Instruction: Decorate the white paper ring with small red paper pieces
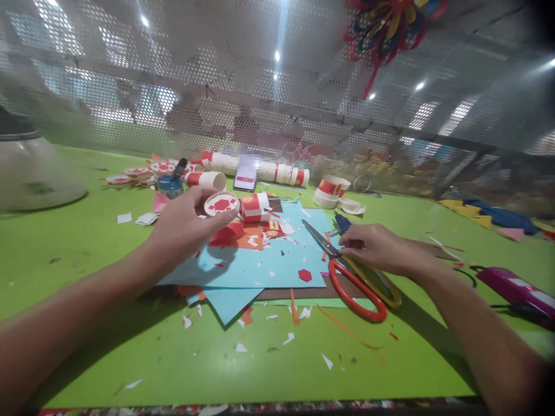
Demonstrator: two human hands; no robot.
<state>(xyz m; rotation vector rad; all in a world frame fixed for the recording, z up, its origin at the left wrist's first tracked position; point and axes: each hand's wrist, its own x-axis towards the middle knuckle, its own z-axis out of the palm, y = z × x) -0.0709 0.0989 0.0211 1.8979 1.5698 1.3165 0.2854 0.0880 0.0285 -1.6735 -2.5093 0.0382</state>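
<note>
Our left hand (184, 218) pinches a patterned disc (221, 204); our right hand (378, 245), grip unclear, risks knocking the scissors (333, 251) beside it.

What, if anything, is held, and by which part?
The left hand holds a red-patterned white disc by its edge; whether the right hand grips anything can't be told.
</note>
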